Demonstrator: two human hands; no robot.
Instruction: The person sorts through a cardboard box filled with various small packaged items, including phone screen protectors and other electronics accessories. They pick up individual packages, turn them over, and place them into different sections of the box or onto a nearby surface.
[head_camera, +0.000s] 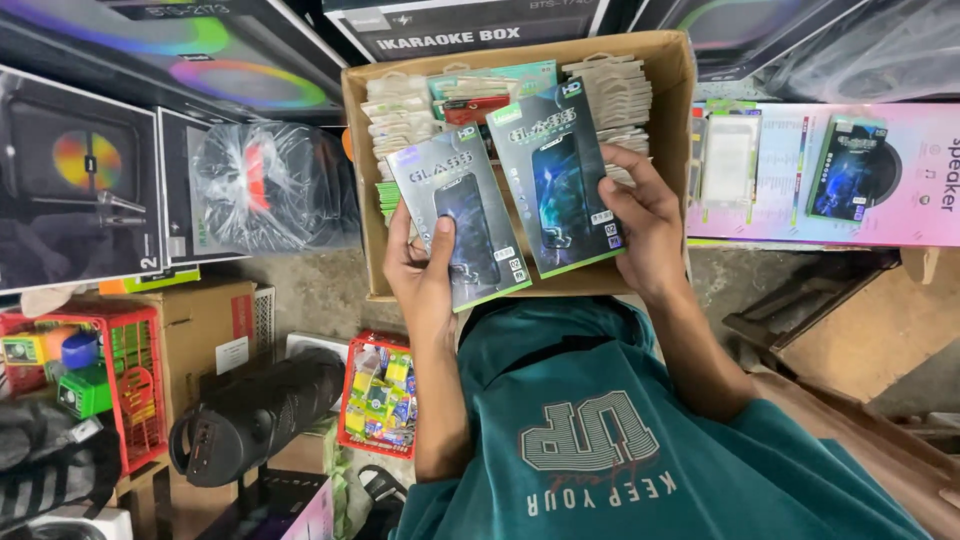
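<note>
While the head view looked down, 2 flat screen-protector packs were held up over an open cardboard box (672, 75). The left hand (425, 268) was clamped on the left pack (458, 215), thumb across its front. The right hand (645, 220) was closed on the edge of the right pack (562, 180). Both packs were seen as dark, glossy cards with a phone picture and green trim, tilted, edges close together. Judged from this, 2 packs were already lifted out; stacks of packets (405, 125) were left standing in the box. A black cylinder speaker (255, 418) and a red wire basket (140, 390) were noted lower left.
</note>
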